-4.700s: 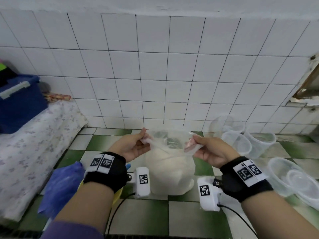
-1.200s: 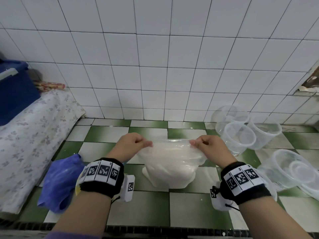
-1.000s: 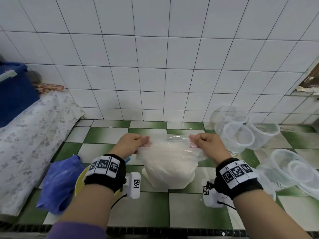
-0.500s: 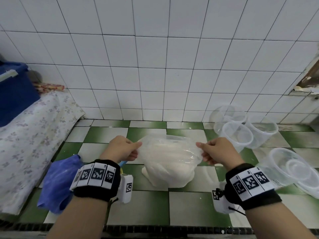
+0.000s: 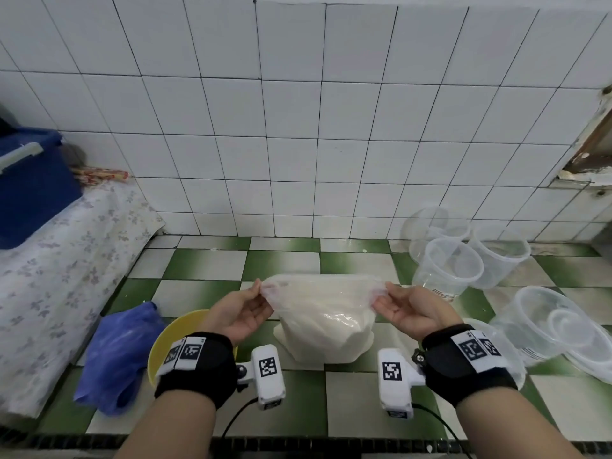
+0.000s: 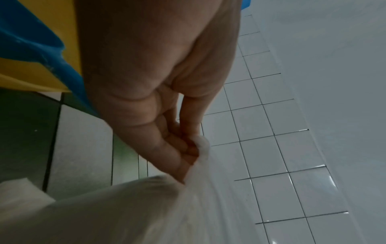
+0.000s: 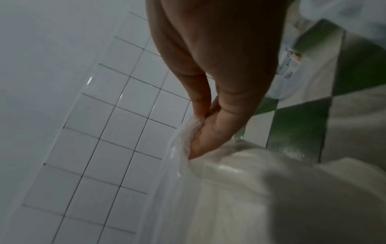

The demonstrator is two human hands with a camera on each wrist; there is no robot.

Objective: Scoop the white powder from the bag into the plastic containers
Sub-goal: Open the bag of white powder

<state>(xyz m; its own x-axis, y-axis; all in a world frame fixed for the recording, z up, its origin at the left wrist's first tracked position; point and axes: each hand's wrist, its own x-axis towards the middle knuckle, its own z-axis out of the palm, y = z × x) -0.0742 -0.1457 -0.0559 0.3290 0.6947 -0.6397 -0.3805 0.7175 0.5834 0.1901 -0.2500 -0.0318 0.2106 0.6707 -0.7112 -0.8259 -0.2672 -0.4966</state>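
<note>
A clear plastic bag (image 5: 326,321) of white powder stands on the green-and-white tiled counter in the head view. My left hand (image 5: 256,294) pinches the left edge of the bag's mouth, and my right hand (image 5: 384,293) pinches the right edge. The mouth is stretched wide between them. In the left wrist view my fingers (image 6: 183,151) pinch the film of the bag (image 6: 146,214). In the right wrist view my fingers (image 7: 205,132) hold the rim of the bag (image 7: 271,198). Several empty clear plastic containers (image 5: 450,270) stand to the right.
A yellow bowl (image 5: 165,339) sits under my left wrist, with a blue plastic bag (image 5: 116,356) beside it. A flowered cloth (image 5: 56,266) and a blue box (image 5: 29,190) lie at the left. More clear tubs and lids (image 5: 563,329) crowd the right. A white tiled wall (image 5: 298,144) stands behind.
My hands turned palm-up and pulled the bag's mouth wider and slightly higher. The yellow bowl has come into sight under my left wrist.
</note>
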